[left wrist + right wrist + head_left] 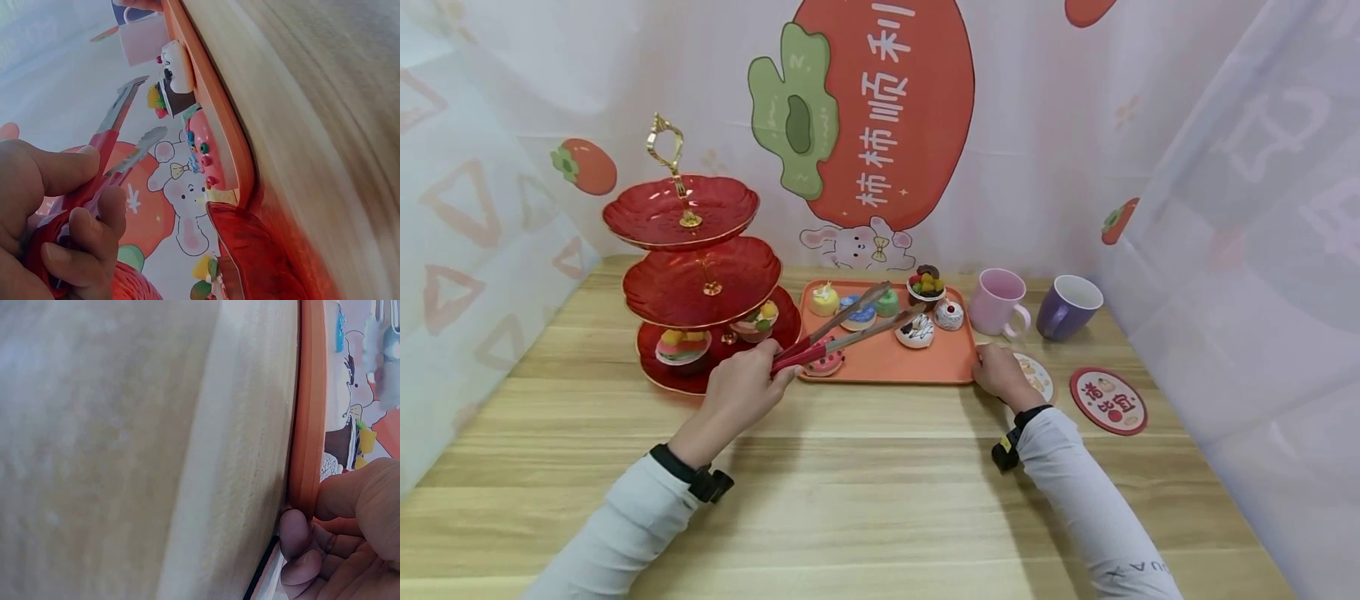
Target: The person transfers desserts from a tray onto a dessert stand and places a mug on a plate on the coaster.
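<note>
Red-handled tongs (842, 333) with metal arms parted, reaching across an orange tray (887, 362) of small toy cakes, tips above the tray's middle. Gripped at the handle end by the left hand (741, 392), fingers curled around it. Right hand (1000, 373) holding the tray's right rim, fingers bent against the edge. Beside the tray: a red three-tier stand (700, 283) to the left, pink mug (997, 302) and purple mug (1067, 307) to the right, all on a wooden table (865, 492).
</note>
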The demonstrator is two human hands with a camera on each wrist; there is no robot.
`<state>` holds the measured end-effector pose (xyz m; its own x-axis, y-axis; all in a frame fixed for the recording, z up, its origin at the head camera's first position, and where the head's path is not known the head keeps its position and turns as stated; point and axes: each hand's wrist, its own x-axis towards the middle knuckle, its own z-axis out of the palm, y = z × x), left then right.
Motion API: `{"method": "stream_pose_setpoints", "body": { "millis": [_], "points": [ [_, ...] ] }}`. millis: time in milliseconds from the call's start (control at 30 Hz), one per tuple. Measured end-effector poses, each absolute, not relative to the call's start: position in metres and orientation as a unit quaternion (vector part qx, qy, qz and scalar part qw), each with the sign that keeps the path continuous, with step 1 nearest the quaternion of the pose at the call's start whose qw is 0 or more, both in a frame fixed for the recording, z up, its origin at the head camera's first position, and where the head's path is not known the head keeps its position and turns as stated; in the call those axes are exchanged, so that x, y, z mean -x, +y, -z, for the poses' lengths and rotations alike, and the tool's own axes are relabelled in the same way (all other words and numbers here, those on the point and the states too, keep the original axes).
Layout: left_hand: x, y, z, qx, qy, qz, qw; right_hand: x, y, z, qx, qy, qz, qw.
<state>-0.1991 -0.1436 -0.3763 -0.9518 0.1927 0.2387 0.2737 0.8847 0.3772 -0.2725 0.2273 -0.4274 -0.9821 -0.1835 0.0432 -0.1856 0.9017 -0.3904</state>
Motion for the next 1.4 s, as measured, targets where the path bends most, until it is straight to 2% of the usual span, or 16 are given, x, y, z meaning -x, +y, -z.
{"method": "stream_pose_setpoints", "body": {
  "millis": [667, 1400],
  "points": [
    [0.219, -0.12, 0.373, 0.112, -0.968, 0.208, 0.09, 0.272, 0.228, 0.425, -0.097, -0.975, -0.2, 0.008],
    [0.248, -0.099, 0.374, 0.095, -0.972, 0.21, 0.053, 0.274, 0.227, 0.428, -0.095, -0.976, -0.196, 0.005]
  ]
}}
